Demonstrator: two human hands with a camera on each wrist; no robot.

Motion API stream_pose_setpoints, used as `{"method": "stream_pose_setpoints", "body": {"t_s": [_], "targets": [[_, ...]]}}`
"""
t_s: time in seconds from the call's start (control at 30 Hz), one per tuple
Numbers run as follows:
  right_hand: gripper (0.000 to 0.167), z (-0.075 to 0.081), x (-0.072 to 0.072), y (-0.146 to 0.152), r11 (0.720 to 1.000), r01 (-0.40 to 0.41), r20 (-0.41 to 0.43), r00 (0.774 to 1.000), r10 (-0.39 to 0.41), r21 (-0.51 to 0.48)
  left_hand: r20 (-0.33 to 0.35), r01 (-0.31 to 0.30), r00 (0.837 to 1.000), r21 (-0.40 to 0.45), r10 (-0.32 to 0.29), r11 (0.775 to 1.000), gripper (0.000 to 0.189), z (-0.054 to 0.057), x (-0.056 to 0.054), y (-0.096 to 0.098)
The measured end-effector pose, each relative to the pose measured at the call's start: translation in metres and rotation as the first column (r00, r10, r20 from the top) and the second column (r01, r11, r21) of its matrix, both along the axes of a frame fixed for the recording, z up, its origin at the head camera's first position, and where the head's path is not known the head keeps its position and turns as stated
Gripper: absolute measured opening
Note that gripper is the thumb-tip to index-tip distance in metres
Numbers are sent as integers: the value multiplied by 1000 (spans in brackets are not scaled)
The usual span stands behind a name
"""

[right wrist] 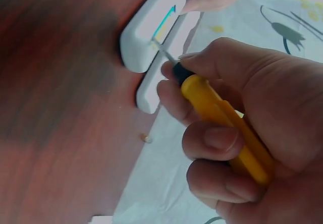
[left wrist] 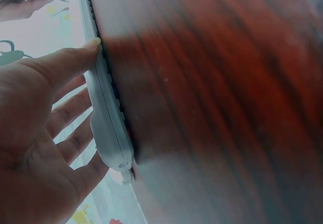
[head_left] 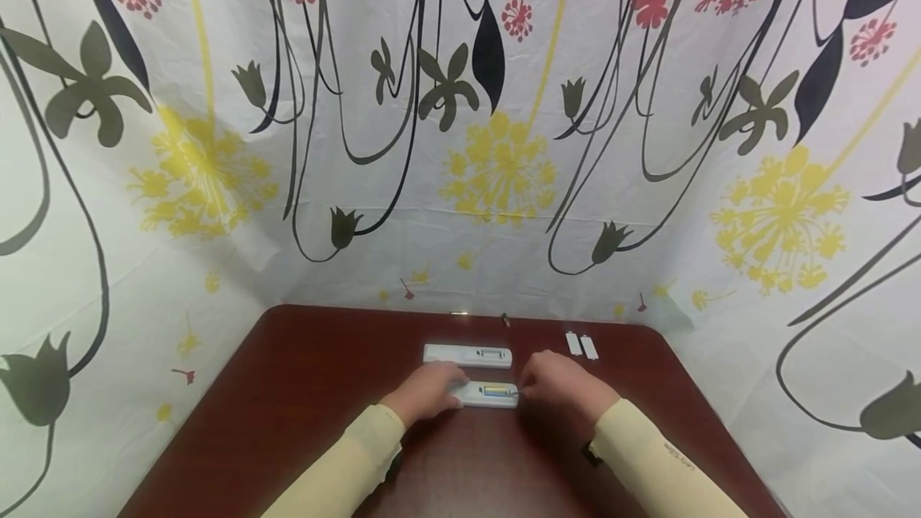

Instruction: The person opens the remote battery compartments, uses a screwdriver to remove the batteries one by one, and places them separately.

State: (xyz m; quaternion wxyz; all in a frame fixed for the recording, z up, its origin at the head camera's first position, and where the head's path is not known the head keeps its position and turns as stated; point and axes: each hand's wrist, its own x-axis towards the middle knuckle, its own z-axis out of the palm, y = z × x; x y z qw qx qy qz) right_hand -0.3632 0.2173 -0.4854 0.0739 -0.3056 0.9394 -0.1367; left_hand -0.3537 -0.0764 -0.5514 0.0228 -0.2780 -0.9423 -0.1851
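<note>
A white remote control point(head_left: 471, 396) lies face down on the table, its battery compartment showing a yellow and blue battery point(head_left: 495, 391). My left hand point(head_left: 428, 388) grips the remote's left part, thumb along the near edge and fingers along the far edge, as the left wrist view shows. In my right hand point(head_left: 557, 378) is a screwdriver with a yellow handle point(right wrist: 214, 110). Its metal tip meets the compartment's right end, beside the battery. Just behind lies a second white remote control point(head_left: 456, 354), also back side up.
Two white battery covers point(head_left: 573, 344) lie side by side at the back right of the dark red table point(head_left: 324, 366). Near the back edge are a small dark object point(head_left: 506, 320) and a small shiny piece point(head_left: 459, 313). A flowered curtain point(head_left: 403, 262) hangs behind and at both sides.
</note>
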Motion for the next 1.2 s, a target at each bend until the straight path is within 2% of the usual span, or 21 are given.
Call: {"method": "stream_pose_setpoints", "body": {"t_s": [0.2,0.33,0.43,0.57,0.67,0.77,0.87,1.0,1.2], "targets": [[15,10,-2,-15,996,-3,-82,997,10,85,-16,11,1000,4,-11,1000,35,0,1,0],[9,18,-2,-30,984,12,-147,989,15,179,-26,20,999,10,-20,1000,35,0,2,-1],[13,23,-4,-41,964,33,-177,984,15,264,-33,24,999,17,-24,1000,35,0,2,-2],[19,26,-8,-56,924,38,-191,981,38,381,-32,35,999,29,-34,999,34,-1,1,-2],[21,27,-10,-64,898,38,-199,978,56,438,-31,44,999,30,-43,999,34,-1,-2,-2],[21,28,-13,-68,889,43,-195,979,53,456,-25,44,999,27,-43,999,34,-2,-4,-2],[20,27,-15,-66,897,59,-172,985,20,438,-14,39,999,26,-39,999,34,-3,-5,-2],[19,26,-17,-58,929,59,-136,991,-9,366,-13,32,999,19,-32,999,34,-3,-5,-1],[22,20,-23,-33,980,-11,-65,998,25,201,-30,32,999,13,-32,999,33,-2,-2,0]]}}
